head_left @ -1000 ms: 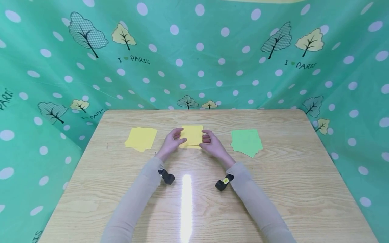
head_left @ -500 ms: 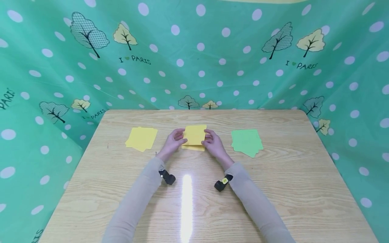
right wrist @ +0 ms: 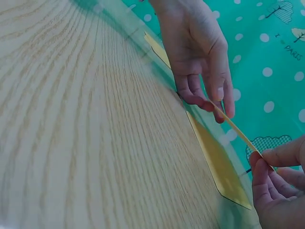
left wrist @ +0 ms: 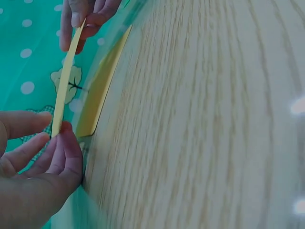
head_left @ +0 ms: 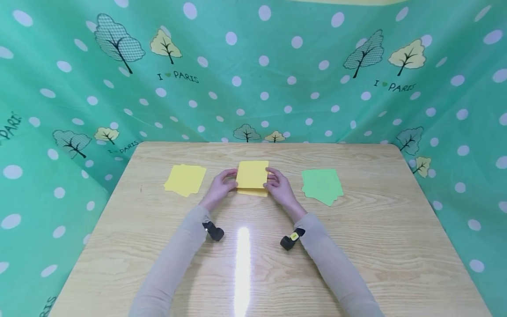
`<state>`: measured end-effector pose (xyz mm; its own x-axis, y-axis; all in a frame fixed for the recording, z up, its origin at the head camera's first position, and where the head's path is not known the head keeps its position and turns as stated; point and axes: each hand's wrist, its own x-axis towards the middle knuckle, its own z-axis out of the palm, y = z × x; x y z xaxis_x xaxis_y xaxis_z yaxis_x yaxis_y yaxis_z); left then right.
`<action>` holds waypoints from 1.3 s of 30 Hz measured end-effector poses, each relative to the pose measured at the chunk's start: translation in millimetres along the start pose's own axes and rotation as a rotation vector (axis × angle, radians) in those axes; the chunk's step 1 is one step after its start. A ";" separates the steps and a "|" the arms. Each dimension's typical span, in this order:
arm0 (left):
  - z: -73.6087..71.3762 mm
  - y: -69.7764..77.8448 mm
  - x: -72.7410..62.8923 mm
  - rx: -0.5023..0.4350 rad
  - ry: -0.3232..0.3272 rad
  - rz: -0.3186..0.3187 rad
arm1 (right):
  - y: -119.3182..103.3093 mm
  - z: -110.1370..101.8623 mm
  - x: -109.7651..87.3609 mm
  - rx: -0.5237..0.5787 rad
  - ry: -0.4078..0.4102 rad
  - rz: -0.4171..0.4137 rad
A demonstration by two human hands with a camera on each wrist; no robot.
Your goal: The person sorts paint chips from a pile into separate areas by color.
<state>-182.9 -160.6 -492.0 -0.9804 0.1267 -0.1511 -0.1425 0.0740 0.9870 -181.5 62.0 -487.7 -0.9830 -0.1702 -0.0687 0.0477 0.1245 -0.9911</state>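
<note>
In the head view, my left hand (head_left: 220, 186) and right hand (head_left: 280, 188) hold a yellow square of paper (head_left: 252, 175) by its opposite side edges. Seen edge-on in the left wrist view, this paper (left wrist: 66, 78) is a thin pale band raised off the table. The right hand's thumb and fingers (right wrist: 267, 167) pinch one end. At the other end, the left fingertips (left wrist: 64, 129) curl against the edge. Beneath it, another yellow paper (head_left: 255, 193) lies on the wood, mostly hidden from above but plain in the right wrist view.
A fanned pile of yellow paper squares (head_left: 185, 179) lies to the left, and a fanned green pile (head_left: 321, 184) to the right. The wooden table (head_left: 376, 246) ends at a green dotted cloth (head_left: 301, 88) behind. Light glares on the tabletop in front.
The upper yellow paper has shifted slightly right, then tipped up and back a little between both hands. The side piles stay put.
</note>
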 end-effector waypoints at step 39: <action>-137.3 7.4 -38.4 0.065 0.230 -0.035 | -20.7 118.3 18.1 -0.066 -0.197 -0.007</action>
<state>-165.0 -300.7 -471.3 -0.9813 -0.1052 -0.1615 -0.1752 0.1386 0.9747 -179.3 -59.2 -481.9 -0.9292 -0.3586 -0.0898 0.0233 0.1854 -0.9824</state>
